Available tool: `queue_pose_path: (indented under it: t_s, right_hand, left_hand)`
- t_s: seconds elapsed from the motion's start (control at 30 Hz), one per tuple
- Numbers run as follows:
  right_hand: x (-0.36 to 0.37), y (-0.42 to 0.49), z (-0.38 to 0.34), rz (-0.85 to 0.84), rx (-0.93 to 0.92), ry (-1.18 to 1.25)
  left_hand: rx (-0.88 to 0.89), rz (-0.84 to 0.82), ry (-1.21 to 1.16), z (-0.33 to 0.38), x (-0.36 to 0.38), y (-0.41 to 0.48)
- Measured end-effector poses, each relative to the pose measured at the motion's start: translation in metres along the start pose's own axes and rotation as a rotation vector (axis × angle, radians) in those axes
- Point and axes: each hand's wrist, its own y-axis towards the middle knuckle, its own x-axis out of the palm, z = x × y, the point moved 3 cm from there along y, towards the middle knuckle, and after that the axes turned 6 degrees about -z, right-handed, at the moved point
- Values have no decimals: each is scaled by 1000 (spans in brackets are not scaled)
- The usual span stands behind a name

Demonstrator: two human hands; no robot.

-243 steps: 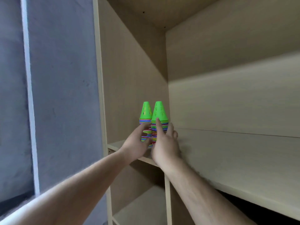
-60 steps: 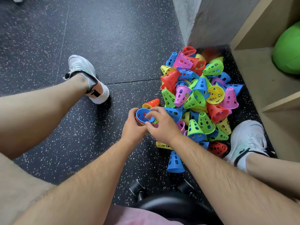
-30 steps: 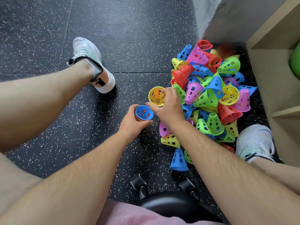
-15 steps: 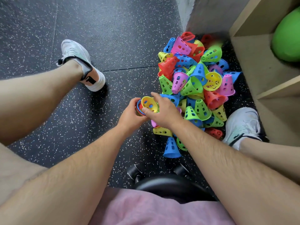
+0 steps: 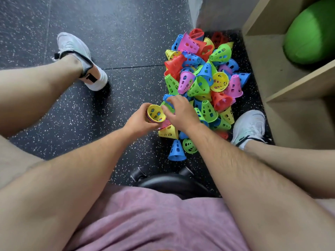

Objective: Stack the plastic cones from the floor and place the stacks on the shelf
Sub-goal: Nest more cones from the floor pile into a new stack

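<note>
A heap of perforated plastic cones [image 5: 203, 78] in pink, green, blue, yellow and red lies on the dark floor beside the wooden shelf [image 5: 268, 73]. Low over the floor at the heap's near left edge, my left hand [image 5: 139, 122] grips a short stack of cones [image 5: 155, 114]. The stack's mouth faces me and a yellow cone is innermost. My right hand [image 5: 181, 111] is right beside the stack, its fingers curled on a green cone [image 5: 166, 106] that is mostly hidden under them. A blue cone [image 5: 176, 151] stands alone near me.
A green ball [image 5: 311, 31] sits in the lower shelf compartment. My feet in white shoes [image 5: 81, 60] [image 5: 249, 125] flank the heap. A black stool [image 5: 172, 182] is under me. A grey wall [image 5: 217, 11] meets the shelf behind the heap.
The yellow cone that my right hand carried half a second ago now sits in the stack in my left hand. My right hand has let it go and taken a green cone.
</note>
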Motion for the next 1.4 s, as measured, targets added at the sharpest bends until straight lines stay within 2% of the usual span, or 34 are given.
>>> queue_pose_path:
  t_s: [0.17, 0.63, 0.83, 0.97, 1.1, 1.27, 1.4]
  right_hand:
    - [-15, 2, 16, 163, 178, -23]
    - [-9, 19, 35, 40, 572, -71]
    - [-1, 25, 40, 48, 656, 45]
    - [6, 20, 42, 56, 577, 182]
    - [3, 12, 36, 117, 411, 222]
    - [0, 6, 25, 98, 222, 264]
    - [2, -1, 16, 16, 117, 196]
  left_hand:
    - [-7, 56, -40, -5, -1, 5]
    - [-7, 37, -37, -5, -4, 10]
    - [-16, 42, -30, -11, -4, 10]
    - [-16, 54, -11, -16, -3, 11]
    - [-40, 62, 12, -25, -3, 13]
    - [-68, 66, 23, -30, -2, 14]
    - [-71, 58, 20, -29, -1, 14]
